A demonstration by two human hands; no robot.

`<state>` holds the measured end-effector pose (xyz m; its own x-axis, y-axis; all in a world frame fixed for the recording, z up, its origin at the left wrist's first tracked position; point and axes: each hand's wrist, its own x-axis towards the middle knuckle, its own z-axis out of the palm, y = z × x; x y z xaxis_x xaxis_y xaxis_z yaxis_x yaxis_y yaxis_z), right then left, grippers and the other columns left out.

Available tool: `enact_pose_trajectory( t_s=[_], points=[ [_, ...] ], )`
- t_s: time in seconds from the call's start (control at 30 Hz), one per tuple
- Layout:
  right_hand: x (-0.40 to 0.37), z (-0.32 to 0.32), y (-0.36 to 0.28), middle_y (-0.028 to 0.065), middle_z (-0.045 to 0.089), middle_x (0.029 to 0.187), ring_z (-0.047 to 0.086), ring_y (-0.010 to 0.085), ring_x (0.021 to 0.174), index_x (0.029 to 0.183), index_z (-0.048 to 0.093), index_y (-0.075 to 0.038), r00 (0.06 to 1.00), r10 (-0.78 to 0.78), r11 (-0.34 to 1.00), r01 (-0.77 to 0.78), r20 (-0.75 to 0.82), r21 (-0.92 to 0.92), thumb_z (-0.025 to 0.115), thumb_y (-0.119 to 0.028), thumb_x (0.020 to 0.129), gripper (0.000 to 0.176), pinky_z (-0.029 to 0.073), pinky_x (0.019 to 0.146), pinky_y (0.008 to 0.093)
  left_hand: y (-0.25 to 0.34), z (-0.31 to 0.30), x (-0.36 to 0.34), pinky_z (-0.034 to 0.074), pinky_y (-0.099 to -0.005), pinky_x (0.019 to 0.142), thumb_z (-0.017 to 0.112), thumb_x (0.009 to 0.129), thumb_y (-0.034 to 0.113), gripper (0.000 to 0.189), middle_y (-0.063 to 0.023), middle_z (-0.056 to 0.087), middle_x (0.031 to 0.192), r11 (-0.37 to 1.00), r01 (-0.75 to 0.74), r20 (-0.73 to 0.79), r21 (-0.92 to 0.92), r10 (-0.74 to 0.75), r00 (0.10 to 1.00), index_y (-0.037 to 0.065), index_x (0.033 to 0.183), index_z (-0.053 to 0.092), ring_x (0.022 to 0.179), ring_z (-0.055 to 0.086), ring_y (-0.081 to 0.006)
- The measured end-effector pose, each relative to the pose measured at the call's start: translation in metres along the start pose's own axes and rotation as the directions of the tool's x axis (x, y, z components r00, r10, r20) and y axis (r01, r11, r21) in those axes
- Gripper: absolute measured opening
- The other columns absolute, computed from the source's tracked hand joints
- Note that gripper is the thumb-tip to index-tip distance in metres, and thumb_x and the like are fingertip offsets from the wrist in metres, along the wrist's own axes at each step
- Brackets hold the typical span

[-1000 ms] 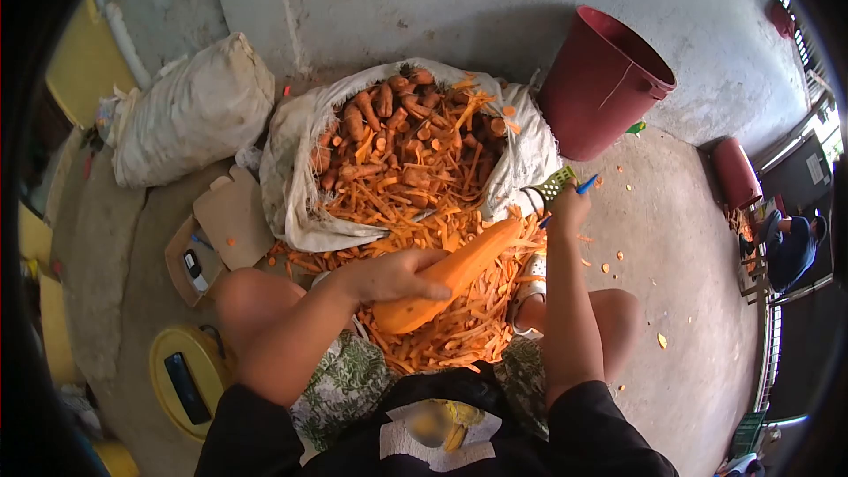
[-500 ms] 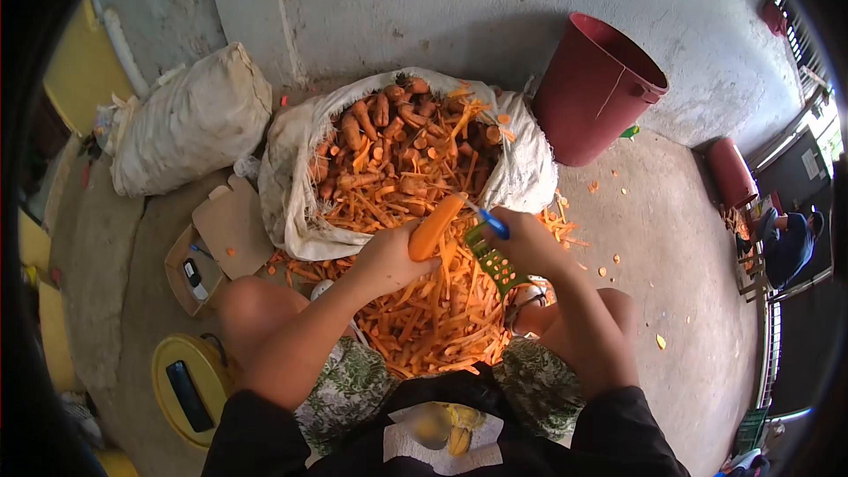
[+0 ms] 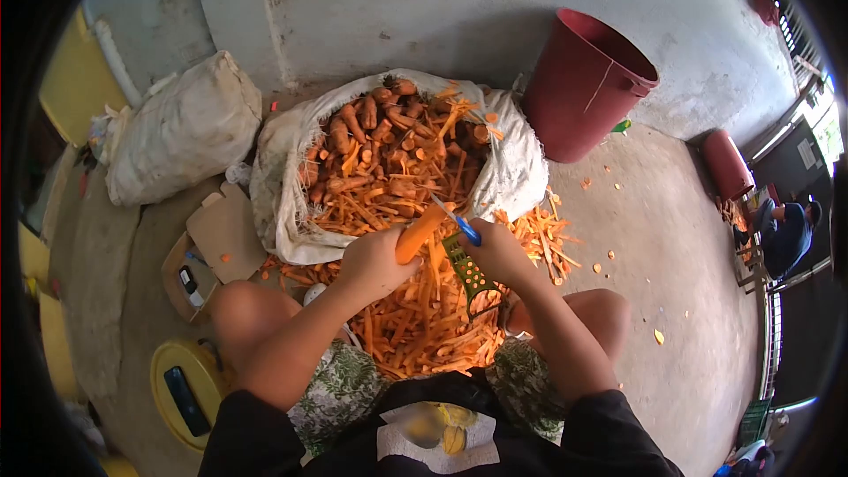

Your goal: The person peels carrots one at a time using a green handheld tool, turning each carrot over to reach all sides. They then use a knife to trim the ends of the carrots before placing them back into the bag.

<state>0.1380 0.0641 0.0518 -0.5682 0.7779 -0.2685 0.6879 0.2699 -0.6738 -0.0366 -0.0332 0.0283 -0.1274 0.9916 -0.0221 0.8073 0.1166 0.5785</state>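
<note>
My left hand is wrapped round a peeled carrot, which points up and away from me. In my right hand is a knife with a blue handle; its thin blade meets the carrot's far tip. The same hand also keeps hold of a flat green tool with holes, hanging below the knife. Beneath both hands spreads a heap of carrot peelings. Just beyond them, an open white woven sack is filled with unpeeled carrots and more peelings.
A tall dark red bin leans behind the sack on the right. Another full sack lies at the left wall. Nearby are an open cardboard box and a yellow lid bearing a phone. A person sits far right.
Both hands have moved slightly left and nearer to me, with the carrot, knife and green tool still held. The green tool now hangs more steeply. The whole view has shifted a little.
</note>
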Motion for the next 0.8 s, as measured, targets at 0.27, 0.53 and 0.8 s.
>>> enact_pose_trajectory(
  t_s=[0.27, 0.53, 0.8],
  points=[
    [0.040, 0.024, 0.052, 0.0159, 0.056, 0.065, 0.057, 0.0263, 0.057, 0.083, 0.056, 0.003, 0.995, 0.083, 0.992, -0.077, 0.061, -0.096, 0.050, -0.024, 0.081, 0.028, 0.042, 0.052, 0.0371, 0.016, -0.008, -0.007, 0.044, -0.0307, 0.055, 0.064, 0.072, 0.027, 0.032, -0.0095, 0.056, 0.070, 0.966, -0.248, -0.163, -0.076, 0.233, 0.959, 0.003, 0.088, 0.052, 0.061, 0.056, -0.0201],
    [0.045, 0.118, 0.056, 0.0108, 0.049, 0.117, 0.045, 0.0174, 0.111, 0.117, 0.048, -0.003, 0.898, -0.387, 0.583, 0.060, 0.212, 0.810, 0.053, -0.024, 0.083, 0.040, 0.035, 0.091, 0.0312, 0.024, 0.012, -0.004, 0.038, -0.0290, 0.079, 0.060, 0.079, 0.033, 0.036, -0.0062, 0.051, 0.092, 0.089, -0.179, -0.169, -0.980, 0.105, 0.980, 0.005, 0.098, 0.047, 0.088, 0.049, -0.0147],
    [0.052, 0.086, 0.040, 0.0112, 0.051, 0.113, 0.051, 0.0173, 0.105, 0.117, 0.047, -0.002, 0.872, -0.443, 0.223, -0.118, 0.209, 0.968, 0.049, -0.022, 0.086, 0.037, 0.041, 0.088, 0.0279, 0.008, -0.005, 0.002, 0.040, -0.0312, 0.084, 0.058, 0.080, 0.027, 0.033, -0.0056, 0.050, 0.099, 0.284, -0.291, -0.307, -0.913, -0.013, 0.951, 0.006, 0.103, 0.047, 0.097, 0.048, -0.0154]
  ],
)
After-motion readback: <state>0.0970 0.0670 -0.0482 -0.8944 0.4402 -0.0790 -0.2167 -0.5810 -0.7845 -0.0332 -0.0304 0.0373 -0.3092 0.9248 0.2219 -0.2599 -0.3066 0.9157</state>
